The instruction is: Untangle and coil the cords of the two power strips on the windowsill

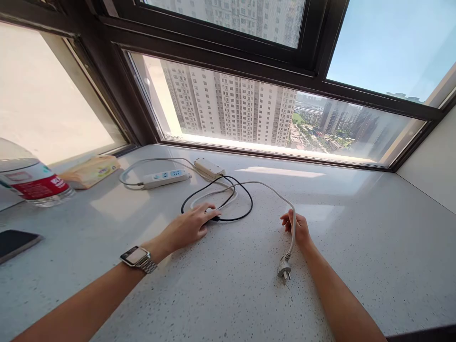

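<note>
My left hand (pixel 190 225), with a square watch (pixel 138 258) on the wrist, lies on the pale speckled sill, fingers pressed on the end of a looped black cable (pixel 245 191). My right hand (pixel 298 229) is curled round a grey-white power cord (pixel 276 191) just above its plug (pixel 284 272), which rests on the sill. The cord runs back to a white power strip (pixel 209 167). A second white power strip (pixel 166 177) with its own grey cord lies to the left.
A water bottle (pixel 33 182) with a red label lies at the far left, beside a yellow tissue pack (pixel 91 170). A dark phone (pixel 14 242) rests at the left edge. Dark window frames (pixel 228 52) close the back, a wall the right.
</note>
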Motion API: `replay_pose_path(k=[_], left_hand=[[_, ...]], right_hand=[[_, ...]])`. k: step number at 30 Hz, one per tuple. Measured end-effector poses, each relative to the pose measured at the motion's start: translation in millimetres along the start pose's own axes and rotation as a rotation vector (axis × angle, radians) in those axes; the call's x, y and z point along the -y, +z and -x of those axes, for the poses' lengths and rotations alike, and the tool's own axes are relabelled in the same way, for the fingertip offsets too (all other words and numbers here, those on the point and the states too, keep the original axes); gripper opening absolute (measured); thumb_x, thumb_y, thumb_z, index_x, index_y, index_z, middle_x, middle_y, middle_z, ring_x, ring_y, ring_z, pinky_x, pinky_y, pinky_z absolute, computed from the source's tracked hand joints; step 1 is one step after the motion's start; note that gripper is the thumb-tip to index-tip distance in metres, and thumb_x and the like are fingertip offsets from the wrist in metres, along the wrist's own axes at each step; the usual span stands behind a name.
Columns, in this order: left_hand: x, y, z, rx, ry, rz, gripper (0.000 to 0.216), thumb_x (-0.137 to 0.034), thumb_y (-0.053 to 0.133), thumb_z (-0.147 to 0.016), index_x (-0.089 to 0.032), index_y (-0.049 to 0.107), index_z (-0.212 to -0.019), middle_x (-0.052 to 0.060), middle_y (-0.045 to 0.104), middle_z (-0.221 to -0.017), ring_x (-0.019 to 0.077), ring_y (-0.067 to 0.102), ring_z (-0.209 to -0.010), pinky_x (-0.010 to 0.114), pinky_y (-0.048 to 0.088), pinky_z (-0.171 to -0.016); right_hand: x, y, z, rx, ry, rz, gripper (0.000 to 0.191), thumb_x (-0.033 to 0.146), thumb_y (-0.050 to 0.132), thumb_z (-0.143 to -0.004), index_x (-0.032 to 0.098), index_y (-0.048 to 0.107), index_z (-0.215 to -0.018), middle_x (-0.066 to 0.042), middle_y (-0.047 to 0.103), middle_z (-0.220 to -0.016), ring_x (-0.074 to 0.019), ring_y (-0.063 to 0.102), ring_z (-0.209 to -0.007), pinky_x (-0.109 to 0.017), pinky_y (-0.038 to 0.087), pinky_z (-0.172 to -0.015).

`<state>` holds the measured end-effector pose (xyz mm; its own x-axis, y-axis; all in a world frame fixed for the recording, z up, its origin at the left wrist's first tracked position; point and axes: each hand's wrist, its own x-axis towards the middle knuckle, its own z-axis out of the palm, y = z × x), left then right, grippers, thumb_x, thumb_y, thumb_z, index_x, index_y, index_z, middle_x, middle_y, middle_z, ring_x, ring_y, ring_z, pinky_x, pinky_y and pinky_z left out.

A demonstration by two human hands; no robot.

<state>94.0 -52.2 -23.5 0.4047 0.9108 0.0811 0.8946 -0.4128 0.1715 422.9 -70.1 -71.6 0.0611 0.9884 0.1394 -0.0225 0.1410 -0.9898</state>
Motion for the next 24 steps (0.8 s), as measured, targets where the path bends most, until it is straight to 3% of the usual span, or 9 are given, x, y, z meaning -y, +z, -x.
replay_pose_path(k=[5, 8, 10, 13, 15, 17, 19, 21, 24], left_hand=[[-12, -8, 3, 0.085, 0.029, -0.010, 0.042, -0.022, 0.044, -0.067, -0.020, 0.065, -0.103, 0.011, 0.048, -0.135, 0.0287, 0.059, -0.097, 0.028, 0.047, -0.053], [-25, -17, 12, -0.063, 0.031, 0.123, 0.023, -0.028, 0.045, -0.072, -0.019, 0.063, -0.083, 0.011, 0.055, -0.125, 0.0233, 0.061, -0.084, 0.026, 0.045, -0.052], [-32, -28, 16, -0.191, -0.019, 0.345, 0.019, -0.035, 0.051, -0.071, -0.019, 0.059, -0.078, 0.011, 0.061, -0.112, 0.0193, 0.060, -0.076, 0.025, 0.046, -0.054], [-33, -54, 14, -0.404, -0.244, 0.826, 0.030, -0.039, 0.065, -0.060, -0.019, 0.053, -0.080, 0.007, 0.064, -0.083, 0.0168, 0.059, -0.066, 0.022, 0.046, -0.048], [-26, -72, 11, -0.628, -0.469, 1.115, 0.036, -0.032, 0.069, -0.053, -0.019, 0.049, -0.080, 0.001, 0.060, -0.072, 0.0160, 0.059, -0.062, 0.019, 0.043, -0.041], [-15, -84, 11, -0.859, -0.668, 1.263, 0.033, -0.023, 0.067, -0.051, -0.019, 0.047, -0.077, -0.003, 0.057, -0.068, 0.0132, 0.058, -0.057, 0.018, 0.044, -0.039], [-2, -89, 16, -0.976, -0.822, 1.271, 0.023, -0.017, 0.062, -0.053, -0.017, 0.048, -0.072, -0.005, 0.055, -0.061, 0.0107, 0.055, -0.050, 0.019, 0.047, -0.039], [9, -86, 27, -0.955, -0.937, 1.230, 0.015, -0.016, 0.059, -0.056, -0.016, 0.049, -0.068, -0.005, 0.054, -0.051, 0.0118, 0.054, -0.045, 0.019, 0.045, -0.037], [19, -76, 49, -0.753, -1.110, 1.230, 0.015, -0.020, 0.059, -0.060, -0.018, 0.051, -0.072, -0.002, 0.055, -0.044, 0.0191, 0.057, -0.042, 0.023, 0.042, -0.032]], right_hand=[[-3, 0, -1, 0.000, -0.021, -0.007, 0.064, 0.076, 0.049, -0.072, 0.015, 0.067, -0.064, -0.002, 0.055, -0.055, -0.0093, 0.046, -0.042, -0.023, 0.036, -0.041], [-4, 0, -1, 0.004, -0.019, -0.011, 0.064, 0.076, 0.049, -0.073, 0.015, 0.067, -0.064, -0.002, 0.055, -0.055, -0.0093, 0.047, -0.042, -0.023, 0.036, -0.041], [-5, 0, -1, 0.009, -0.023, -0.014, 0.064, 0.076, 0.049, -0.073, 0.015, 0.067, -0.064, -0.002, 0.055, -0.055, -0.0094, 0.047, -0.042, -0.023, 0.036, -0.041], [-4, -1, -1, 0.004, -0.024, -0.008, 0.064, 0.076, 0.049, -0.073, 0.015, 0.067, -0.065, -0.002, 0.055, -0.055, -0.0095, 0.047, -0.042, -0.023, 0.036, -0.041], [-4, -1, -1, 0.004, -0.020, -0.004, 0.064, 0.076, 0.049, -0.073, 0.015, 0.067, -0.065, -0.002, 0.056, -0.055, -0.0096, 0.047, -0.042, -0.023, 0.036, -0.041], [-3, 0, -1, 0.007, -0.015, -0.004, 0.065, 0.077, 0.049, -0.072, 0.015, 0.067, -0.064, -0.002, 0.055, -0.055, -0.0095, 0.047, -0.042, -0.023, 0.035, -0.041], [-2, 0, 0, 0.006, -0.013, -0.007, 0.066, 0.077, 0.049, -0.071, 0.014, 0.067, -0.064, -0.002, 0.055, -0.054, -0.0094, 0.047, -0.042, -0.023, 0.035, -0.041], [-2, 1, 0, 0.005, -0.012, -0.014, 0.066, 0.077, 0.049, -0.071, 0.014, 0.067, -0.064, -0.002, 0.055, -0.054, -0.0093, 0.047, -0.042, -0.023, 0.035, -0.041], [-3, 1, -1, 0.004, -0.010, -0.017, 0.066, 0.077, 0.049, -0.072, 0.014, 0.067, -0.064, -0.002, 0.055, -0.054, -0.0093, 0.047, -0.042, -0.023, 0.035, -0.042]])
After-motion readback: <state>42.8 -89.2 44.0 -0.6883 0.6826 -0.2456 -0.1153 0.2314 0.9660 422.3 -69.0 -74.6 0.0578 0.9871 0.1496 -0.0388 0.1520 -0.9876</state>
